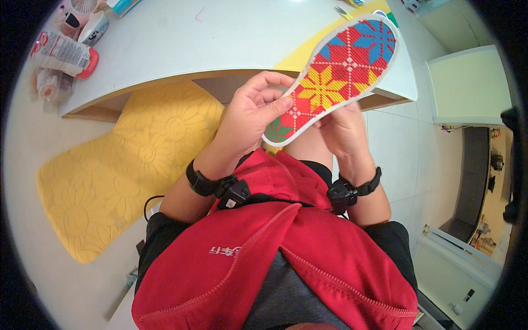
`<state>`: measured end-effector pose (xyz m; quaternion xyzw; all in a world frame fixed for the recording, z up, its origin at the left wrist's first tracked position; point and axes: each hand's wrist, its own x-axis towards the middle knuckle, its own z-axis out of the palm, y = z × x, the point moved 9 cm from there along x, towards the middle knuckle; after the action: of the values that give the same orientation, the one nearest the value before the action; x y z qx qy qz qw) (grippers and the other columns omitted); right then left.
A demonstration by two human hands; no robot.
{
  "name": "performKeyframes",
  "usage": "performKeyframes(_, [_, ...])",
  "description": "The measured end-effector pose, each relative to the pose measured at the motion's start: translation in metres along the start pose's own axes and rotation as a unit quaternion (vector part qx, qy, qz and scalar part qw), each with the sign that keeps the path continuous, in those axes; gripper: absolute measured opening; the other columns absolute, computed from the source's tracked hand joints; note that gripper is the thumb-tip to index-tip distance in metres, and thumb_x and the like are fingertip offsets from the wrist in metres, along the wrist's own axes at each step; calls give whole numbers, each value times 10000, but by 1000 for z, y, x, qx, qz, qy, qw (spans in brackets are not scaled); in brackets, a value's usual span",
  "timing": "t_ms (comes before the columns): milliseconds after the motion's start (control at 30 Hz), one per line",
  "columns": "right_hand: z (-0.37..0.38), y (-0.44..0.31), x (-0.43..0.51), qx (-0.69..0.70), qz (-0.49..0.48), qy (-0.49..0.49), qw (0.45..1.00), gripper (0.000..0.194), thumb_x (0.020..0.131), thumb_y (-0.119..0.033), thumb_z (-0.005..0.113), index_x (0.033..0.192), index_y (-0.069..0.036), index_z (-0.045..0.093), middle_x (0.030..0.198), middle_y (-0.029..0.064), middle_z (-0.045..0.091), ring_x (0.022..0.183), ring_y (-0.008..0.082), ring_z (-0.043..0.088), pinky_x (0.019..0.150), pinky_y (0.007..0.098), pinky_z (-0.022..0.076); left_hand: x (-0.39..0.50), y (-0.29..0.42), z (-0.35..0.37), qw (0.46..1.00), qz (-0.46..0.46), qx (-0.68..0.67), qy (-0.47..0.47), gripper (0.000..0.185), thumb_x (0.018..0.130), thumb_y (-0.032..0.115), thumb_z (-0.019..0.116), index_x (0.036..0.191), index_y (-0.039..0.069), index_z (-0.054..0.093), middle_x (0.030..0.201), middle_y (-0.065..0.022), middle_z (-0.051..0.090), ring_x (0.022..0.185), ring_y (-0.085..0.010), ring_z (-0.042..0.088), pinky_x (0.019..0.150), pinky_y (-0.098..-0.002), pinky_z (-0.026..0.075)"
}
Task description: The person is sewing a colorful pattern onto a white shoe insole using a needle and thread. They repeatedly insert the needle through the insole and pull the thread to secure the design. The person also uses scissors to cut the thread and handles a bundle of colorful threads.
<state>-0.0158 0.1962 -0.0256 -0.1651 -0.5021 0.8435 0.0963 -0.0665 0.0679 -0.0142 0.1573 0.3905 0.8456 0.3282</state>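
Note:
An embroidered shoe insole [326, 86] with a white bound edge is held up above my lap, tilted, its wide end up to the right. Red, yellow, blue and green stitches form star flowers on it. My left hand [260, 109] pinches its left edge near the narrow end, thumb on top and fingers along the rim. Behind the lower right edge is my right hand [344, 132]. The insole hides most of its fingers, so whether they grip anything does not show.
A white table [165, 45] stands in front, with small scissors [342, 11] near its far right. At left are a red-capped bottle [68, 53], a bowl [94, 29] and a pink fan [82, 6]. A yellow floral mat [136, 156] lies low at left.

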Motion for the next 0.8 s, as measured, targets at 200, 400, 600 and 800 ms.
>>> performKeyframes(200, [29,21,0,191,74,-79,976,260,880,-138,558,1114,-25,550,1013,90,623,860,170,614,690,302,496,1,-2,3,1000,-8,-20,-20,244,879,8,568,1121,-9,536,924,-125,665,830,-131,642,730,-256,534])
performKeyframes(400, [29,5,5,309,37,-156,937,286,919,-122,486,1177,1,497,1121,120,590,993,224,598,809,349,513,-1,-7,-1,998,-8,-56,-15,239,871,3,571,1107,-19,539,940,-135,662,839,-151,649,749,-273,537])
performKeyframes(600, [6,-13,12,280,9,-119,953,142,948,-195,492,872,-76,481,709,-19,454,538,64,364,473,191,320,2,-4,-8,998,-14,-66,-11,207,870,24,578,1063,-45,546,964,-129,653,852,-154,643,771,-275,528])
performKeyframes(800, [2,-24,3,181,-39,-63,981,144,967,-195,464,866,-95,447,653,-17,386,521,73,330,462,216,291,1,-7,-5,988,-26,-147,-49,173,895,48,522,1045,-38,531,935,-122,634,746,-163,628,690,-272,523])
